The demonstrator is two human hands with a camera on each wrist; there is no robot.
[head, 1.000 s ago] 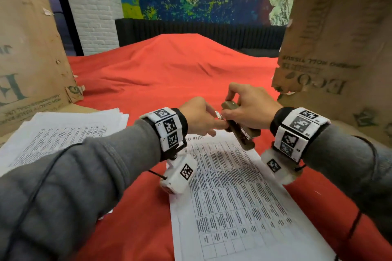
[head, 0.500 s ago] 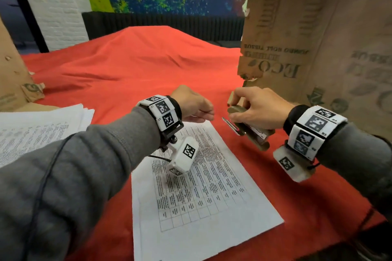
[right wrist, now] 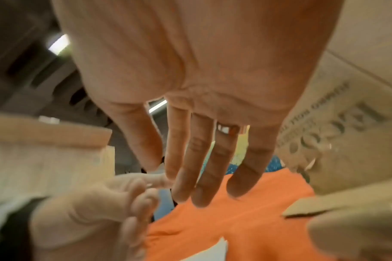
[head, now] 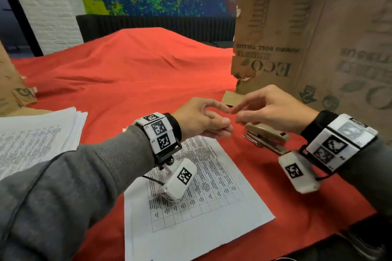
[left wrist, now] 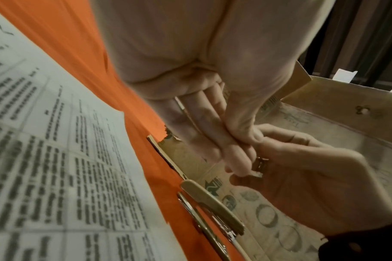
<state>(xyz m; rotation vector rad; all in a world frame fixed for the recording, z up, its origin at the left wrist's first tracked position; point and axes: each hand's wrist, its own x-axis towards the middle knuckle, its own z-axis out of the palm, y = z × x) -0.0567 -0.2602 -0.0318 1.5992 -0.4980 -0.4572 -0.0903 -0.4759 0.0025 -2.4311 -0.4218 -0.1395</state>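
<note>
Stapler [head: 265, 133] parked on worktop [head: 127, 74], 3 o'clock of sheet [head: 212, 207]. Left hand [head: 199, 118], right hand [head: 273, 110] above it, grips loose, empty. Next, likely: regrasp stapler.

- The cardboard box [head: 297, 27] on the right has its print upside down: "ECO" in big dark letters.
- Above that, on the same box face, "JUMBO ROLL TISSUE" in smaller capitals.
- Lower on the box, a "2" sits inside an arrow symbol.
- The printed sheet [head: 212, 186] on the counter has a table of fine print, too small to read.
- The paper stack [head: 31, 133] at the left is also covered in print I can't make out.
</note>
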